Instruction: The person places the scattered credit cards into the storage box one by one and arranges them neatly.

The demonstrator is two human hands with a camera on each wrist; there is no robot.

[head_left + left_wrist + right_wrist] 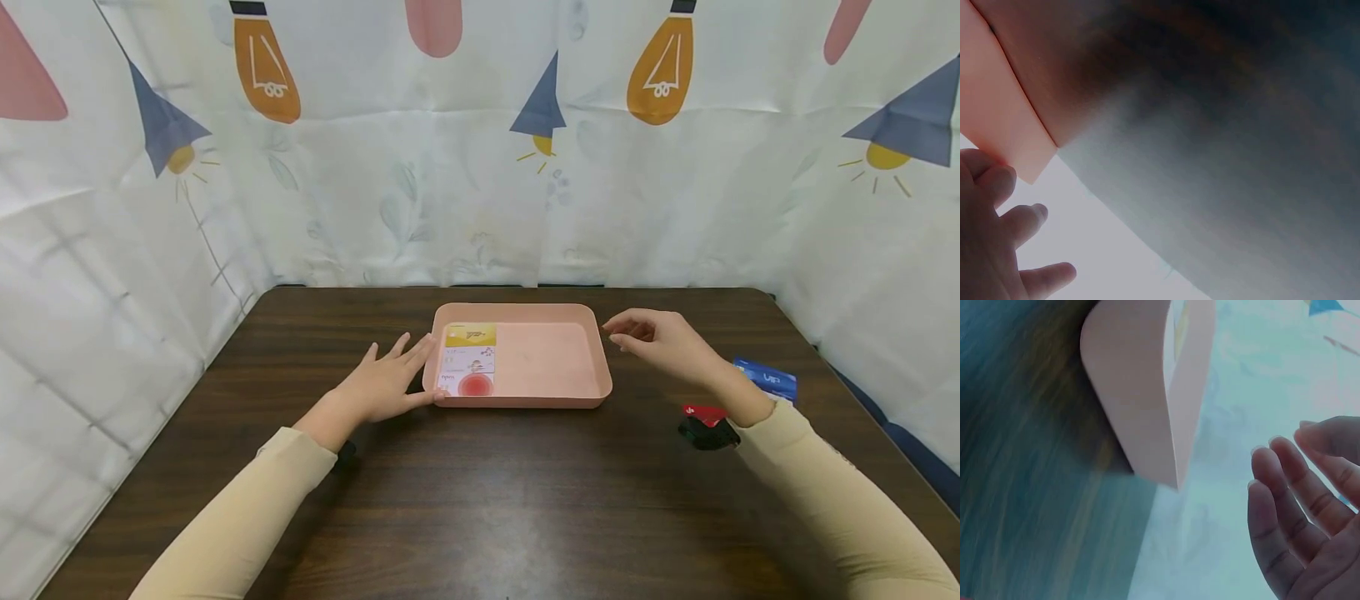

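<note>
A shallow pink tray (551,358) lies on the brown table. Along its left side sit a yellow card (471,335), a white VIP card (459,358) and a white card with a red circle (474,385). My left hand (382,387) has its fingers spread, with fingertips at the tray's left rim and the thumb by the near left corner. Beyond the tray's right rim hovers my right hand (663,337), its fingers loosely bent and nothing in them. In the right wrist view, the right hand (1304,519) is apart from the tray wall (1129,375).
A blue VIP card (768,379) lies on the table to the right, beyond my right wrist. Partly under that forearm shows a red card (705,412), beside a dark object (707,433). A patterned white curtain (465,192) hangs behind the table (487,492) and along its sides.
</note>
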